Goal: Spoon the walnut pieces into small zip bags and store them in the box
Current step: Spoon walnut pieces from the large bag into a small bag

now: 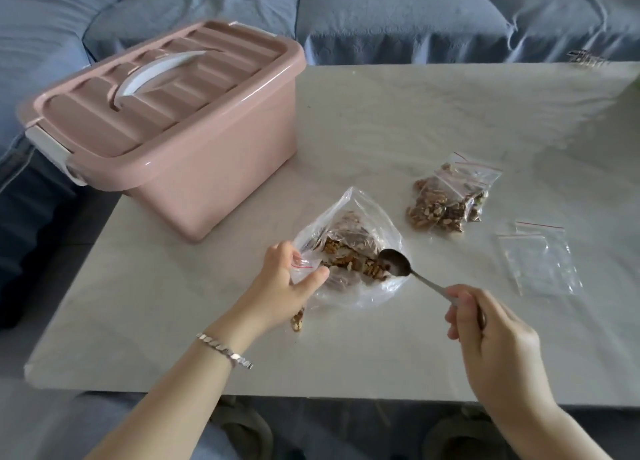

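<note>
A large clear plastic bag of walnut pieces lies open on the white table. My left hand holds a small zip bag with a red strip at the big bag's left edge; some walnut shows below the palm. My right hand grips a metal spoon, its empty bowl at the big bag's mouth. Filled small zip bags lie stacked to the right. The pink box stands at the left with its lid shut.
Empty small zip bags lie flat at the right of the table. A blue sofa runs behind and along the left. A dark small object sits at the table's far right edge.
</note>
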{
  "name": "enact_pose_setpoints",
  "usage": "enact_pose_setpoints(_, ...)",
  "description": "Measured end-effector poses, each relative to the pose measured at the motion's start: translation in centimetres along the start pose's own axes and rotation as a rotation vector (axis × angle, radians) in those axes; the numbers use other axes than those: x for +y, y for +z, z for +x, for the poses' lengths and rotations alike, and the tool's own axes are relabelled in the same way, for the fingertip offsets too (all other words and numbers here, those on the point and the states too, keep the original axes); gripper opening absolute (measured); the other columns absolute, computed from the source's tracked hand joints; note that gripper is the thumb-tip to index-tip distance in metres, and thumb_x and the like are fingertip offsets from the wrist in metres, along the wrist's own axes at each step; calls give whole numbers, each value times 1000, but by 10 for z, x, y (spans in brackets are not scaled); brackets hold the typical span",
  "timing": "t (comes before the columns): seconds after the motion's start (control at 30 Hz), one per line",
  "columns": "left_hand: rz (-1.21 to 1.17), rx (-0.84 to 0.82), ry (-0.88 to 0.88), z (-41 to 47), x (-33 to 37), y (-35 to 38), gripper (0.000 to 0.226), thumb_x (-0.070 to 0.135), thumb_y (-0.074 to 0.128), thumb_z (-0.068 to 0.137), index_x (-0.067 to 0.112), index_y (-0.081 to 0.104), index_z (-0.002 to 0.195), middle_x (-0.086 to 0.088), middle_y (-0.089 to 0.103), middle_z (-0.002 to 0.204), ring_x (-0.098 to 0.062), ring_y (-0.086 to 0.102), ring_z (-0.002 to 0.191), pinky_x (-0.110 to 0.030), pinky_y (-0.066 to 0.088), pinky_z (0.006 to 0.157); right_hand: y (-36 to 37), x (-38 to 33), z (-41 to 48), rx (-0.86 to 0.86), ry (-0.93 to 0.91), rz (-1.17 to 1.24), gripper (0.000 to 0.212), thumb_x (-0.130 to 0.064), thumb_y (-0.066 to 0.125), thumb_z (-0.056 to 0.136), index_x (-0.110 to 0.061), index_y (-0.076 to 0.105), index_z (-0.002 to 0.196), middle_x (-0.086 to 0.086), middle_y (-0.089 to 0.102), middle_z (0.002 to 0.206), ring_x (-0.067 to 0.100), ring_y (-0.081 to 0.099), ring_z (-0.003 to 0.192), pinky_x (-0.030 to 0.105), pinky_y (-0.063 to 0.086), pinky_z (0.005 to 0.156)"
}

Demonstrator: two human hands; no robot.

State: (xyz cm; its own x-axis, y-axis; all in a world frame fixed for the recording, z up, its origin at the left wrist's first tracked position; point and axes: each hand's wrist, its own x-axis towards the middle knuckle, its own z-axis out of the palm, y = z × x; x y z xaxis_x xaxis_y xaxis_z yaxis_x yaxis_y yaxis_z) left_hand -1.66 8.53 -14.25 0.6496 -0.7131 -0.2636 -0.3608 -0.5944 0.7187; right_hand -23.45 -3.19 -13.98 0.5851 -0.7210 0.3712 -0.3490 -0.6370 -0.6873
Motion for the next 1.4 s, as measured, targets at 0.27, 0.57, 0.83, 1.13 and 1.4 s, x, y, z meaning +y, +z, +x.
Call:
enact_pose_setpoints(0.27,-176,-54,-53,1,5,-1,16,40,53,89,30,41,88,12,43,83,1,45,72,-18,31,64,24,-11,-12,46,329,291,29,-30,34,93,-18,59,85,-1,62,63,8,61,59,8,46,51)
enact_pose_setpoints(0.57,-325,-8,-63,6,3,10,62,59,46,67,10,51,105,11,50,86,1,48,83,-13,32,69,32,-15,-17,89,610,543,30,-12,35,98,-13,62,85,9,64,63,18,63,53,23,52,51)
enact_pose_setpoints(0.83,-407,37,-60,8,-5,9,60,64,48,61,15,50,95,9,47,79,-7,47,78,-22,34,70,24,-16,-5,151,700,710,30,-16,35,99,-6,61,88,8,64,62,19,63,51,20,52,48)
enact_pose_setpoints(1.13,-565,43,-133,8,-10,14,61,68,53,54,22,51,93,5,48,72,-18,49,75,-31,35,74,46,-14,-14,-51,213,326,21,-22,38,90,-26,56,99,-4,62,73,5,62,69,9,49,62)
enact_pose_setpoints(1.4,-855,-27,-141,4,1,18,49,54,60,55,19,54,88,-7,46,60,-20,46,52,-31,35,53,47,-16,-23,-55,386,458,22,-26,36,89,-28,58,92,1,64,71,11,63,62,17,52,57)
